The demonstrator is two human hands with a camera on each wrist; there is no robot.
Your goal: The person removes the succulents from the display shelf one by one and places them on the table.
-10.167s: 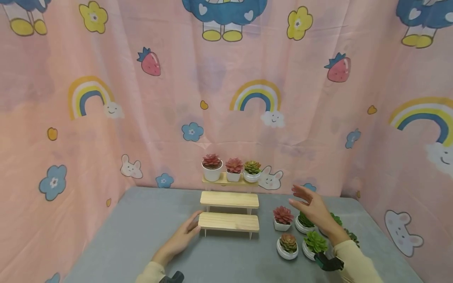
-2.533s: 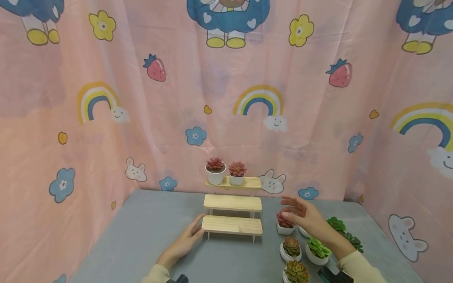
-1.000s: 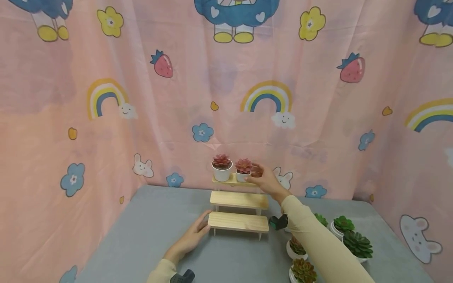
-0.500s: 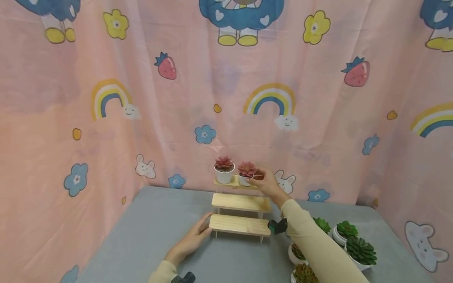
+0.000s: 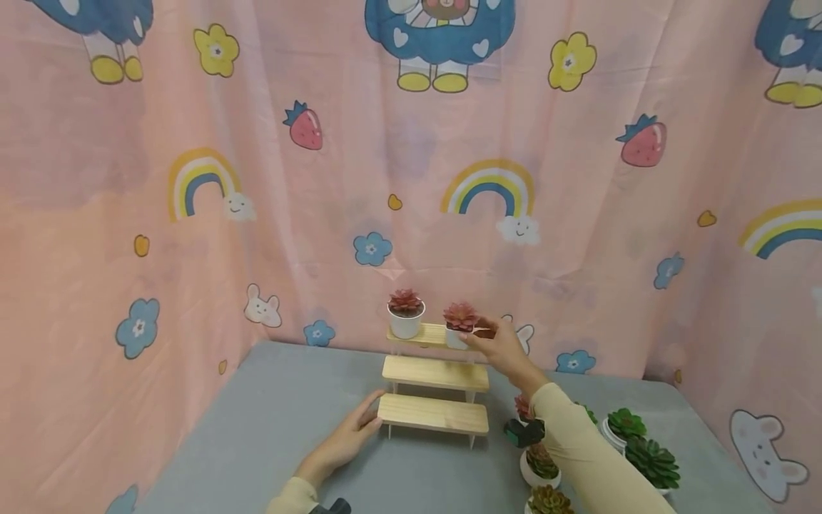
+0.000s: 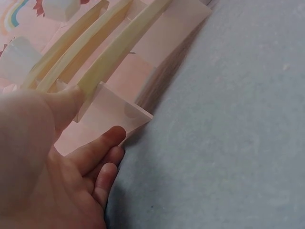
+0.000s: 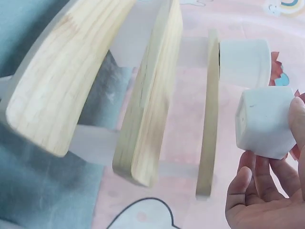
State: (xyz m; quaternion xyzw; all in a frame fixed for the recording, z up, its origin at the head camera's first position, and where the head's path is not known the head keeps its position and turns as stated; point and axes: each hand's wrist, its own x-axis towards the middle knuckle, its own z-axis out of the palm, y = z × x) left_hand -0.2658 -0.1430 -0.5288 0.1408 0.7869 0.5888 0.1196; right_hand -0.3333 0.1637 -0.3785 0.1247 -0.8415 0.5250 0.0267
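Note:
My right hand (image 5: 504,350) pinches a red succulent in a square white pot (image 5: 459,335) between thumb and fingers. In the right wrist view, that pot (image 7: 264,121) is apart from the top shelf (image 7: 209,119) and tilted in the picture. A second red succulent in a round white pot (image 5: 405,314) stands at the left of the three-tier wooden stand's (image 5: 437,373) top shelf. My left hand (image 5: 343,435) rests against the left end of the lowest shelf (image 5: 433,414). In the left wrist view, its thumb touches the shelf edge and its fingers lie extended beside the pale leg panel (image 6: 105,112).
Several potted succulents stand on the grey table (image 5: 270,414) at right: a reddish-green one (image 5: 541,462), a front one (image 5: 549,501) and dark green ones (image 5: 653,462). My right sleeve (image 5: 584,442) hides part of them. A pink printed curtain (image 5: 411,235) hangs behind.
A green succulent left the top shelf's right end between the first two frames; a similar one then stands at front right. My right hand has since gripped the square-potted succulent and shifted it right.

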